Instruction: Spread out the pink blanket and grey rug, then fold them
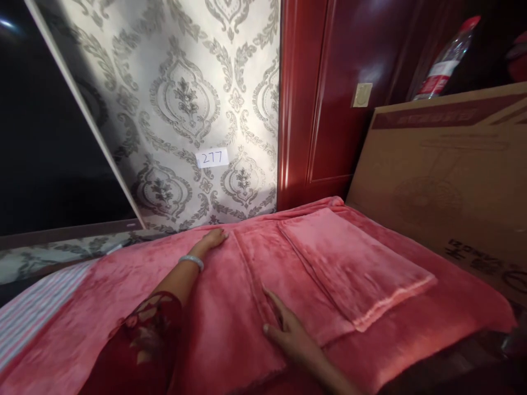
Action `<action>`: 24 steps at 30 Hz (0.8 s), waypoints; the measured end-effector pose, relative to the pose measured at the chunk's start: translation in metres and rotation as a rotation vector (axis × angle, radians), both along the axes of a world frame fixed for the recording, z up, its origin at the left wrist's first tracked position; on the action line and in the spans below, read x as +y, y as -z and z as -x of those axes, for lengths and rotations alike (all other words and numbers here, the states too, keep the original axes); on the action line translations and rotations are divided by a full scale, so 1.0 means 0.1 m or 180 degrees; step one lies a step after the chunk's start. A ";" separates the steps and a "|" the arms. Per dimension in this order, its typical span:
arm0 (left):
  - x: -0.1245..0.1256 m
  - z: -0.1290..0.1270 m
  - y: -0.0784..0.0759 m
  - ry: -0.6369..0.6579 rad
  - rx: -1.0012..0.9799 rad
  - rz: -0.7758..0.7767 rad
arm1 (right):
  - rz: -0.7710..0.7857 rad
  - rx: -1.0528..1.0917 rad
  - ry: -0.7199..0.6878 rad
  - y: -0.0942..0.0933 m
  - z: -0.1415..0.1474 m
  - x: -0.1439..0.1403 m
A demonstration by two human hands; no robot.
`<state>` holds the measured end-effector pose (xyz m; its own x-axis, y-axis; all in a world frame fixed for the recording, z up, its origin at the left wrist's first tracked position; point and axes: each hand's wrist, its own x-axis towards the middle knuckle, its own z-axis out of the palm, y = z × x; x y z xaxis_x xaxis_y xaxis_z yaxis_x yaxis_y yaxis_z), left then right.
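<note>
Two bare hands rest flat on a pink fleece blanket [230, 307] spread over a bed, seen from the person's own head looking down. The blanket has been folded into layers, and a smaller folded rectangle [354, 269] lies on top; this rectangle serves as the landmark. Its long axis runs diagonally, from the far end near the wall toward the near right. The left hand [212, 239], wearing a pale bracelet [191, 261] at the wrist and a red patterned sleeve [144, 340], lies well to the left of the rectangle, at the blanket's far edge, fingers extended and palm down, gripping nothing. The right hand [290, 332] lies just left of the rectangle's near corner, fingers spread open and pressed on a fold line of the layer beneath; it is the nearer hand to the rectangle and also holds nothing. Behind the rectangle stands grey damask wallpaper with a small label [212, 158] reading 277, beside a dark red door [329, 93]. Right of the rectangle leans a large cardboard box [448, 175], with a plastic bottle [447, 57] above it.
</note>
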<state>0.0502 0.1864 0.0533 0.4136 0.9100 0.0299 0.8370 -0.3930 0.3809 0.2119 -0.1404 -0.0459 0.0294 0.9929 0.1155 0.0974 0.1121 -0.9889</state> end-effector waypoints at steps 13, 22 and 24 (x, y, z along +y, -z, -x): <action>0.21 -0.45 -0.18 0.0392 -0.0901 -0.0193 | -0.0264 0.0185 0.0285 -0.31 -0.15 -0.24; 0.13 -0.79 0.29 0.0341 -0.0949 -0.0208 | -0.0056 -0.0191 0.0702 0.01 -0.34 -0.32; 0.13 -0.77 0.30 0.0356 -0.0958 -0.0215 | -0.0051 -0.0157 0.0695 -0.01 -0.32 -0.33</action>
